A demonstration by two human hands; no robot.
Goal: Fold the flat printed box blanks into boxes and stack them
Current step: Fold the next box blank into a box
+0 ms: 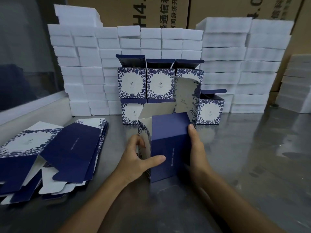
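Note:
A half-folded navy and floral box (170, 145) stands on the metal table (244, 157) in front of me, its top flaps still raised. My left hand (139, 157) grips its left floral side, thumb pressed across the navy front panel. My right hand (196, 145) holds the right edge, fingers wrapped behind it. A pile of flat printed blanks (55, 153) lies to the left. Behind stand several folded boxes (159, 84) in two rows, lids open, with one more (211, 110) at the right.
Stacks of white foam blocks (235, 64) form a wall along the back, more at the far right (297, 84). Brown cartons with printed characters (151, 12) rise behind them. A grey partition (25, 56) bounds the left side.

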